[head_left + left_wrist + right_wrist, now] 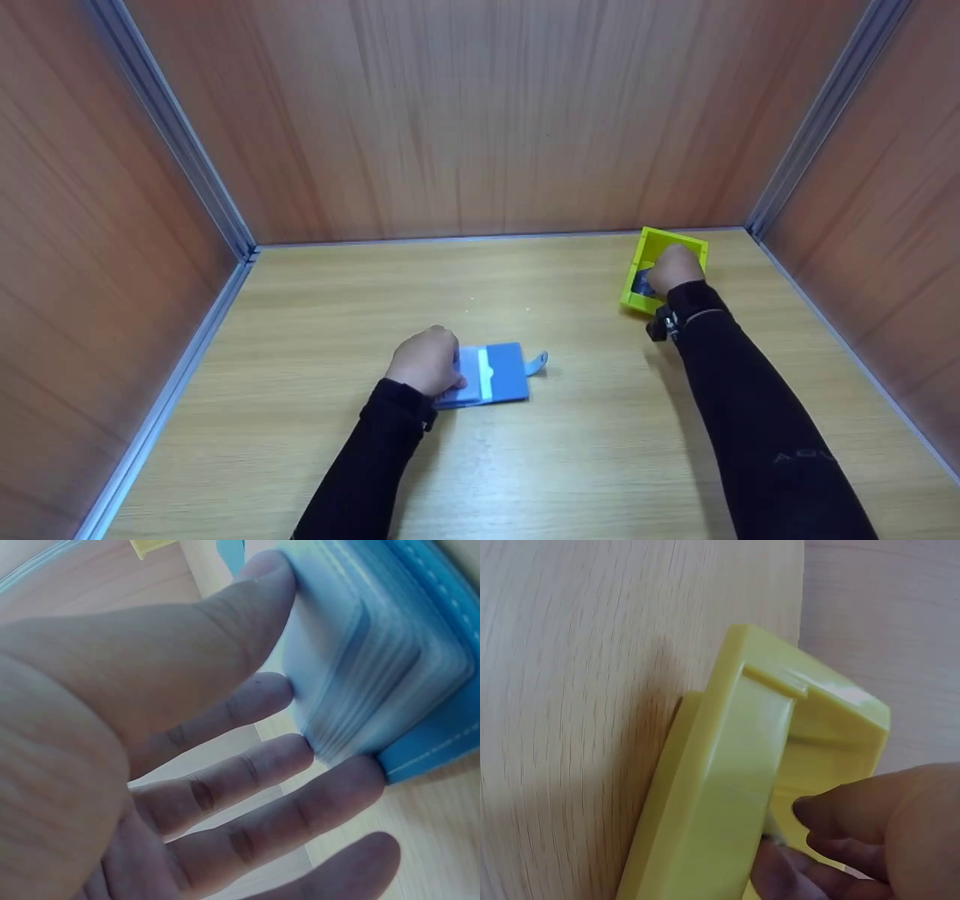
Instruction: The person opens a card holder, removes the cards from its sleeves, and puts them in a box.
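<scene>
In the head view a blue card holder (508, 373) lies spread on the table, its snap strap pointing right. My left hand (425, 361) grips its left part. The left wrist view shows the thumb (262, 592) against a stack of clear plastic sleeves (375, 652), with fingertips at their lower edge. My right hand (675, 268) reaches into a yellow box (636, 302) at the back right. A dark blue item (643, 283) shows inside, beside that hand. In the right wrist view the right thumb and fingers are bent together behind the box wall; their grasp is partly hidden.
Wood-grain panels (502, 112) with grey metal edging (214, 180) enclose the table (337, 292) at the back and both sides. The yellow box stands near the back right corner. Tiny white specks lie on the table behind the card holder.
</scene>
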The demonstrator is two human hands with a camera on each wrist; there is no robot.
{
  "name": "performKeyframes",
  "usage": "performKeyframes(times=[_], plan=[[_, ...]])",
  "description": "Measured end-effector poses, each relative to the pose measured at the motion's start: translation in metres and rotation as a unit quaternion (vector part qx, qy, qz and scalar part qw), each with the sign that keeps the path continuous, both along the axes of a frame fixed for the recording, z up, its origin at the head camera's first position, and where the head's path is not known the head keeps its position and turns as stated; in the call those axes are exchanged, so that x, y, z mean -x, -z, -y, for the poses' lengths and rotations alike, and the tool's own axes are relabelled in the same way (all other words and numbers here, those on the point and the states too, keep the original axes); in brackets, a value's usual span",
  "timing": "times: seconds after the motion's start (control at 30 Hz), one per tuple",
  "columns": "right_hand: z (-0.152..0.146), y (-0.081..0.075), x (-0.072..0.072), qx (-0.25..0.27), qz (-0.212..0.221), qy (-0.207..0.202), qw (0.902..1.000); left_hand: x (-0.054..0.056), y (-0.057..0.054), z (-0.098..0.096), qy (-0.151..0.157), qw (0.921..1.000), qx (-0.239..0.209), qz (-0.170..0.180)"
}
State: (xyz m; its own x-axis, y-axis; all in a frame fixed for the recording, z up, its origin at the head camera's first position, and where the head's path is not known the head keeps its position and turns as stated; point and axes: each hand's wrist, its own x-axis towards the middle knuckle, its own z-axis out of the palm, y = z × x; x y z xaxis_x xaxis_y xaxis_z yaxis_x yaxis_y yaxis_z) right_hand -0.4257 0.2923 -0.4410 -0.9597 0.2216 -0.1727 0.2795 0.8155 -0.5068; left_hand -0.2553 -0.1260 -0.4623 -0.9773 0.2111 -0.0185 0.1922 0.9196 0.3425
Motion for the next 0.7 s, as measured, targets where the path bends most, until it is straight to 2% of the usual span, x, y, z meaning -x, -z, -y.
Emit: performKeyframes(times=[0.27, 0.53, 0.7], plan=[[0.009, -0.026, -0.026, 0.056, 0.035, 0.017, 0.9976, 0.003, 0.000, -0.001, 0.003, 0.9999, 0.011, -0.005], [-0.002, -0.025, -0.028, 0.057, 0.001, 0.012, 0.9983, 0.003, 0.000, -0.001, 0.004, 0.9999, 0.013, -0.001], [0.002, -0.040, -0.045, 0.092, -0.031, 0.011, 0.9952, 0.004, 0.002, 0.001, 0.000, 0.9998, 0.019, 0.006]])
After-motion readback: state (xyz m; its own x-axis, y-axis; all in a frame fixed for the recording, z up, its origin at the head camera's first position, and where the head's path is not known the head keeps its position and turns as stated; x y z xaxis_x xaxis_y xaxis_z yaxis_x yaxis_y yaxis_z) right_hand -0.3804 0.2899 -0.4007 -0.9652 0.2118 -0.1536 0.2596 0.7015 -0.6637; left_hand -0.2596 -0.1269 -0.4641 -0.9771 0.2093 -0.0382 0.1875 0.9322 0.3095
